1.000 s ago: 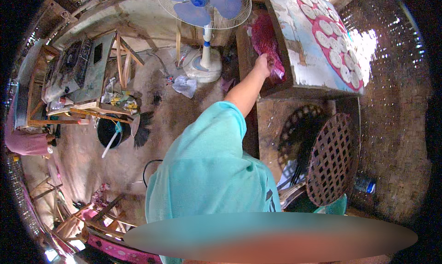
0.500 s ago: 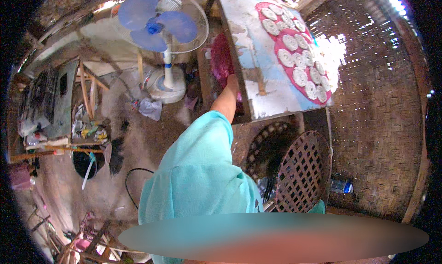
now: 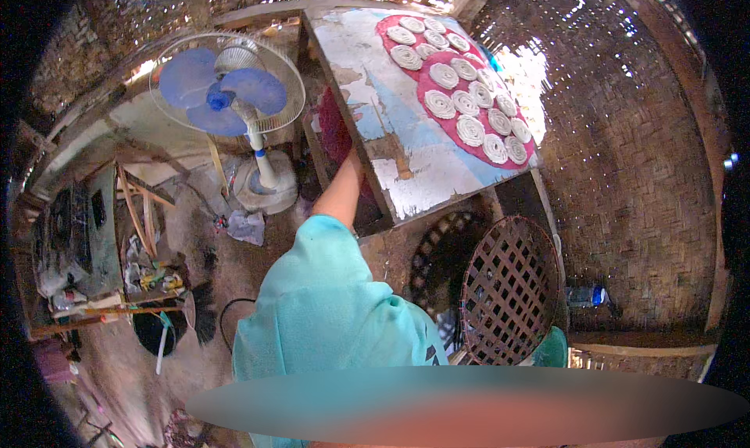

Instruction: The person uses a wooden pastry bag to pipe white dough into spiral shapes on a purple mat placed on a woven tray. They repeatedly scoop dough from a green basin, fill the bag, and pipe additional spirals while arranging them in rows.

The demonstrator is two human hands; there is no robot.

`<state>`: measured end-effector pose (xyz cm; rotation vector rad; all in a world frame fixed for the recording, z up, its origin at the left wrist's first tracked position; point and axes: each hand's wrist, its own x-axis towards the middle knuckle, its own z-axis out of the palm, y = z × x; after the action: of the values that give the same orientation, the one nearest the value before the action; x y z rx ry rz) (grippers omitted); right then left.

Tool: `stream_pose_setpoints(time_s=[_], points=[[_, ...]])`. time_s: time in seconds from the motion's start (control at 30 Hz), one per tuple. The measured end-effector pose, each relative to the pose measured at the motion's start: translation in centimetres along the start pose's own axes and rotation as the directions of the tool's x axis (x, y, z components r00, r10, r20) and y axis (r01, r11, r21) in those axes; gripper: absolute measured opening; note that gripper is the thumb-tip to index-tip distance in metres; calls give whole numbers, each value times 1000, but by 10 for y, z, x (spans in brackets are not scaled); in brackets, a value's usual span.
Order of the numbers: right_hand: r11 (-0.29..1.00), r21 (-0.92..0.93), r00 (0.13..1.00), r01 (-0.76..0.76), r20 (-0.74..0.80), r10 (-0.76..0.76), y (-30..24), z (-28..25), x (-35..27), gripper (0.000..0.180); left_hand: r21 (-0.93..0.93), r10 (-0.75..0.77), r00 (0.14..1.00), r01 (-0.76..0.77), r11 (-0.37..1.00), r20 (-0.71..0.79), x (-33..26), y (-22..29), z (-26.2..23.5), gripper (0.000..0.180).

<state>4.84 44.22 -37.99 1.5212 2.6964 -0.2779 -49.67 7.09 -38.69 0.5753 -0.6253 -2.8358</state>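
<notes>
Seeing the pink-red crinkled bundle [image 3: 334, 128] upper centre-left of the frame, tucked beside and below the table's [image 3: 414, 196] left edge. Reaching in with left hand [image 3: 355, 167], mostly hiding behind that edge; can't tell if gripping or spreading. Not seeing right hand. Likely risking: scraping forearm [image 3: 337, 202] on bare wood by working blind; jolting the flaking, painted tabletop, sliding white ridged coils [image 3: 470, 131] off round pink mats [image 3: 448, 125]. Lower right of centre, spotting stiff brown round lattice [image 3: 512, 292] standing tilted; right side, rough woven wall [image 3: 625, 214].

The head-worn fisheye looks down across the nearby table [image 3: 418, 194].
</notes>
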Motion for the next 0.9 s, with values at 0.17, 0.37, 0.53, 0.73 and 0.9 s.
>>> stream_pose_setpoints(time_s=[0.17, 0.37, 0.53, 0.73, 0.9], points=[[999, 40, 1000, -9, -2, 9, -5, 1, 0, 117, -77, 98, 955, -79, 994, 281, -48, 94, 2, 33], [996, 72, 999, -48, -11, 49, -4, 2, -8, 117, -220, 30, 914, 66, 973, 404, -100, 173, 32, 48], [993, 99, 997, -68, -22, 71, 3, 0, -14, 116, -300, 189, 855, -42, 953, 483, -172, 210, 94, 50], [978, 160, 989, -137, -37, 145, 22, -3, -42, 115, -232, 108, 704, 83, 969, 702, -245, 162, 207, 54], [972, 145, 979, -183, -64, 194, 4, -31, -61, 111, 390, -385, 728, 175, 904, 567, -311, 25, 248, 45]])
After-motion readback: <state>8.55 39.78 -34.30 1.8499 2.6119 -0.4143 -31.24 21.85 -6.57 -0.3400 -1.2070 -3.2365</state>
